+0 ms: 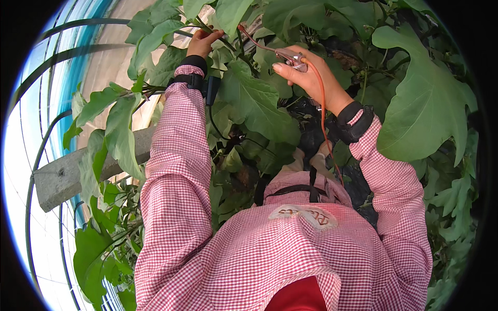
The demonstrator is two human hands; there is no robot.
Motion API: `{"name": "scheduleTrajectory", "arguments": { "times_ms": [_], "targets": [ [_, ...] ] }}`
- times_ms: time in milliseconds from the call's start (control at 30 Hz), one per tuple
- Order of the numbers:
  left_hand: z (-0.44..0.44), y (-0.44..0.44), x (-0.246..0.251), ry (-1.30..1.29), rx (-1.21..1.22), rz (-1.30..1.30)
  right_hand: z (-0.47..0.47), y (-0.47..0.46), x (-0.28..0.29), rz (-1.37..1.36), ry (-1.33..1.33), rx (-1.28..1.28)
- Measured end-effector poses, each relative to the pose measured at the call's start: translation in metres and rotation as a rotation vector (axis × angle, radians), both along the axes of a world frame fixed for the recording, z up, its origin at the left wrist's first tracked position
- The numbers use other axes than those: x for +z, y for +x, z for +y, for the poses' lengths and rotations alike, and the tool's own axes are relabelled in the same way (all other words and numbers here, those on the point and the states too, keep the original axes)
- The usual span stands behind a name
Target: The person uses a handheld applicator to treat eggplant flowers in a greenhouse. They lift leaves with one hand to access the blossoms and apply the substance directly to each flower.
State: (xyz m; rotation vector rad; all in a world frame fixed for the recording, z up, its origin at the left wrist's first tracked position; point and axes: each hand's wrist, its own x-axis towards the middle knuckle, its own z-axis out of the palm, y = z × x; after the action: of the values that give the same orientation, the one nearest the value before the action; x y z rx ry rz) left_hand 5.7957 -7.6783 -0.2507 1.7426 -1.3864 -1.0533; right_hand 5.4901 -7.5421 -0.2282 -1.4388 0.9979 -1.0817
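At the upper left, my left hand [204, 42] reaches in among broad green leaves, with thumb and fingers closed around a plant stem [228, 44]; foliage partly hides the fingertips. My right hand [321, 74] grips a small hand-held sprayer [292, 60] with a metal and clear body. A thin reddish tube [257, 43] runs from it up and left, its tip close to the stems. From the sprayer's rear an orange hose [322, 93] curves down past my wrist toward my waist. A large lobed leaf [253, 97] hangs between my two forearms.
A concrete post [93, 167] slants in from the left, beside dark curved hoops [58, 58] and plastic sheeting [83, 74]. Large leaves [424, 101] crowd my right arm. Black ground film [311, 120] shows between the plants near my feet [321, 153].
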Motion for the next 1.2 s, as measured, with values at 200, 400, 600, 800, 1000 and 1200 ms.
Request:
{"name": "scheduleTrajectory", "arguments": {
  "times_ms": [200, 400, 600, 800, 1000, 1200],
  "targets": [
    [-0.005, -0.017, -0.009, -0.237, -0.040, -0.040, -0.014, 0.031, -0.013, 0.088, 0.197, 0.115],
    [-0.014, -0.007, -0.020, -0.270, -0.141, -0.151, -0.015, 0.044, -0.020, 0.218, 0.090, 0.027],
    [-0.020, -0.007, -0.024, -0.273, -0.111, -0.083, -0.016, 0.042, -0.011, 0.322, 0.085, 0.027],
    [-0.022, 0.002, -0.027, -0.206, -0.154, -0.136, -0.013, 0.043, -0.008, 0.344, 0.110, 0.036],
    [-0.007, 0.003, -0.011, -0.206, -0.070, -0.197, 0.008, 0.017, 0.002, 0.239, 0.148, 0.058],
    [0.083, -0.045, 0.051, -0.071, -0.008, 0.096, 0.050, -0.029, 0.000, 0.091, 0.273, -0.062]
  ]
}}
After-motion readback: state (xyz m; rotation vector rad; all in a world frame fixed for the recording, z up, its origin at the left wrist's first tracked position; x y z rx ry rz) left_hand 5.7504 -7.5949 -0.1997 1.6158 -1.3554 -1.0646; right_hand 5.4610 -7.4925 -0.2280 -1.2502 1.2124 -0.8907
